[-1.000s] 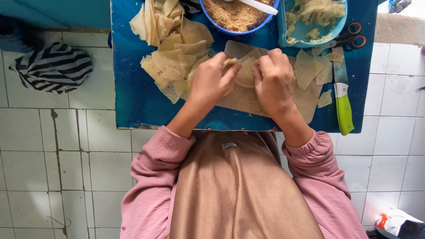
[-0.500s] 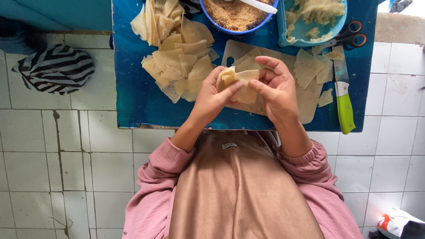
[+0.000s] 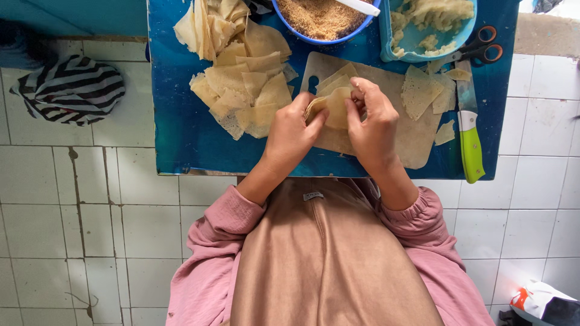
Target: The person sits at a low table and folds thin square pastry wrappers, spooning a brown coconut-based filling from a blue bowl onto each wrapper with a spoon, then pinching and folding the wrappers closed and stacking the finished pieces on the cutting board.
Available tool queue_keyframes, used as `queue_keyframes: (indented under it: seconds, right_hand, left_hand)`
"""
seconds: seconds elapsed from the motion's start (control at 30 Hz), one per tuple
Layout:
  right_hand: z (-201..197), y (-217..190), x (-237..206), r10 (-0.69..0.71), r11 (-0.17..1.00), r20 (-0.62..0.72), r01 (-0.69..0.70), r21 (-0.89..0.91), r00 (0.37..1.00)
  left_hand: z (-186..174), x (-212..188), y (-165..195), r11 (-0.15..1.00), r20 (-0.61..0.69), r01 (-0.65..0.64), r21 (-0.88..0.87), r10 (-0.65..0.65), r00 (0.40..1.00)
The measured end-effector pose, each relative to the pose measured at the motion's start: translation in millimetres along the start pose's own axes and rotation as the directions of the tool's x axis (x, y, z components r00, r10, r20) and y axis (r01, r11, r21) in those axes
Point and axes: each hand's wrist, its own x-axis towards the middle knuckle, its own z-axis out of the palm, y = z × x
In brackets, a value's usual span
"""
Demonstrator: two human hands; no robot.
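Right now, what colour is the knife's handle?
Bright green; the knife handle shows best in the head view.

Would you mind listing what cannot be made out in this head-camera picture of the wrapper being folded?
- Filling inside the folded wrapper: head view, hidden by the wrapper and the fingers of the left hand and right hand.
- Blue bowl of brown crumbs: cut off by the top edge.
- Scissors: blades hidden beneath the light blue container.
- White and orange package: cut off at the bottom right corner.
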Motion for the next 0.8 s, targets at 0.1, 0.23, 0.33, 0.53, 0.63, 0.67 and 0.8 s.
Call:
queue_keyframes:
  seconds: [0.1,0.23,0.33,0.53,0.63,0.67,0.8]
  right_hand:
    - [0.6,-2.7,2.4,-0.052,0.997,0.011,0.053,-0.056,0.999]
    - [-2.2,-6.0,5.1,-0.013,0.999,0.076,0.016,-0.041,0.997]
    - [-5.8,-7.5,8.6,-0.068,0.987,0.102,0.082,-0.139,0.992]
    - [-14.3,-18.3,13.2,-0.117,0.953,0.132,0.148,-0.265,0.984]
    - [-17.4,-30.6,7.0,-0.118,0.981,0.068,0.127,-0.147,0.991]
    - [-17.7,-34.4,4.3,-0.094,0.995,0.065,0.096,-0.027,0.993]
    - [-13.8,-40.4,2.7,-0.072,0.991,0.078,0.063,0.116,0.994]
  left_hand:
    - [-1.1,-1.2,-0.5,0.999,0.010,0.005,0.043,-0.005,1.000]
    - [-3.8,-3.1,2.9,0.996,0.033,0.011,0.089,-0.014,0.999]
    - [-10.0,-5.5,5.0,0.996,0.041,0.071,0.049,-0.073,0.997]
    - [-32.6,-7.9,-3.9,0.559,0.282,0.331,-0.760,-0.175,0.943]
    - [-34.3,-12.0,-4.1,0.254,0.394,0.405,-0.878,-0.093,0.914]
    - [-31.3,-14.5,-2.4,0.193,0.415,0.419,-0.887,-0.066,0.908]
    - [-20.6,-19.1,4.1,0.008,0.448,0.448,-0.894,-0.009,0.894]
